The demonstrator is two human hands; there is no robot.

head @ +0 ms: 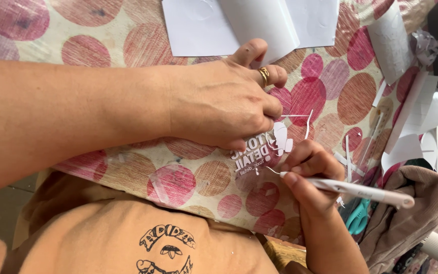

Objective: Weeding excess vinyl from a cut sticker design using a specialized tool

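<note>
Table covered by spotted pink-and-tan cloth fills the view. White paper sheets at 12 o'clock, paper offcuts at 3. Left hand flat, fingers curled, pressing down clear vinyl sheet with white lettering at centre. Right hand at 5 o'clock pinches white weeding tool, hook tip at the lettering.
</note>
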